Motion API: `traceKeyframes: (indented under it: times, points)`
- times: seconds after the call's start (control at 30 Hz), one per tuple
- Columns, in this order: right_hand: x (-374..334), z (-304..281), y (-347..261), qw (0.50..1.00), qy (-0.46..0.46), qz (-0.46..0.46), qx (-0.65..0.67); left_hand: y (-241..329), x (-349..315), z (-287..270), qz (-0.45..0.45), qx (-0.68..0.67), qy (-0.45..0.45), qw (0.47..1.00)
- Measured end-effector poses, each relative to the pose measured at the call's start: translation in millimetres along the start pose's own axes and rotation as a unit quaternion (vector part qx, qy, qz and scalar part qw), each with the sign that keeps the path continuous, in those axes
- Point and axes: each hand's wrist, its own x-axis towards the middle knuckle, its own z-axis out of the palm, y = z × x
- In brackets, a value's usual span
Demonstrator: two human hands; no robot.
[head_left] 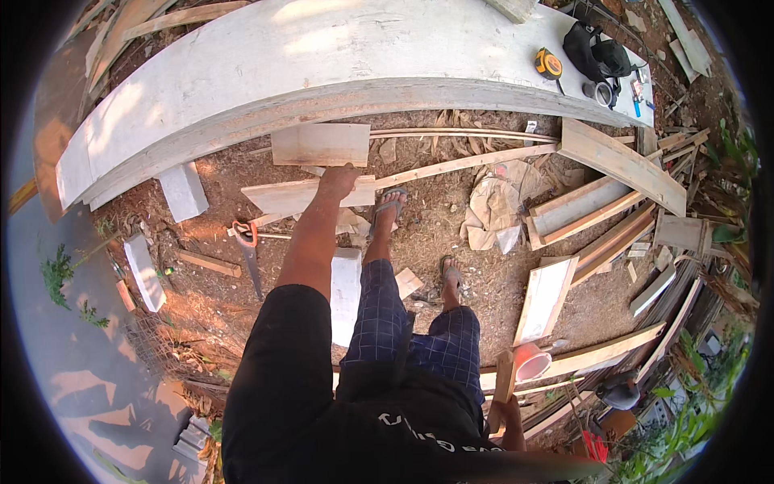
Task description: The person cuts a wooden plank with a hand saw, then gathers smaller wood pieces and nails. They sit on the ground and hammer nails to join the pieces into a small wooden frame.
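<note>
My left arm stretches forward, and my left hand [342,181] is closed at the top edge of a short wooden board [282,196], near its right end. Just beyond lies another wooden board [320,143], with a slim gap between the two. Low on my right side, my right hand [508,415] is wrapped round the lower end of a wooden plank [503,377], held roughly upright. Beside that plank is an orange-pink bucket [532,362]. A handsaw [250,252] with an orange handle rests on the ground left of my left forearm.
Across the front runs a long pale bench [363,48], bearing a yellow tape measure [548,63], a black bag [595,55] and a cup [598,93]. Planks [625,165] and timber lie to the right. Crumpled brown paper [493,206] and a pale block [345,290] lie near my feet.
</note>
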Motion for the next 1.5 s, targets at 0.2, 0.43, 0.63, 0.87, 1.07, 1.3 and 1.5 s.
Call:
traceKeyframes:
  times: [0.2,0.43,0.63,0.87,1.07,1.3,1.5]
  points:
    - [-107,106,-45,0.978,-0.089,0.144,-0.122,-88,165,23,-0.020,0.025,-0.051,0.998]
    - [-132,176,-109,0.970,-0.135,0.184,-0.082,-129,294,31,-0.004,-0.002,-0.085,0.996]
    - [-163,211,-100,0.976,-0.138,0.162,-0.055,-116,254,47,0.058,0.014,-0.067,0.996]
    - [-173,267,-78,0.983,-0.117,0.140,0.000,-55,73,25,0.164,0.028,-0.080,0.983]
    - [-188,219,-124,0.970,-0.153,0.146,0.120,31,-47,-45,0.187,-0.009,-0.016,0.982]
    - [-117,380,-9,0.955,-0.090,0.035,0.281,160,-133,-72,0.260,0.028,0.070,0.963]
    - [-87,376,49,0.856,-0.183,0.048,0.482,273,-228,-73,0.307,0.107,0.157,0.933]
